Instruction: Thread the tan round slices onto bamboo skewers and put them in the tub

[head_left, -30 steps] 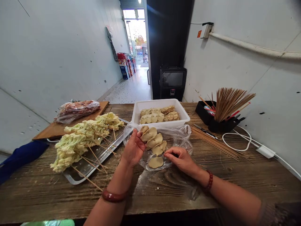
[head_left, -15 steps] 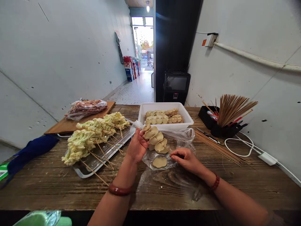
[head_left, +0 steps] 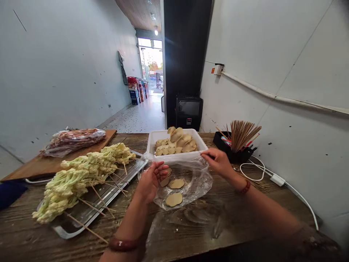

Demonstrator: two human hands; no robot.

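My right hand pinches the end of a skewer, and the skewer's thin tan slices hang slightly blurred over the white tub. Inside that tub lie more skewers of slices. My left hand is empty, palm turned up and fingers apart, at the left side of a clear plastic bag. Several loose tan slices lie on or in the bag. Part of them is hidden behind my left fingers.
Left of the bag, skewered cauliflower is piled on a metal tray. Behind it, a bagged reddish food rests on a wooden board. At right stand bare skewers in a black holder, beside a white cable.
My right hand has carried the skewer of slices forward and up, over the tub. My left hand no longer touches the slices. The view has turned to the right.
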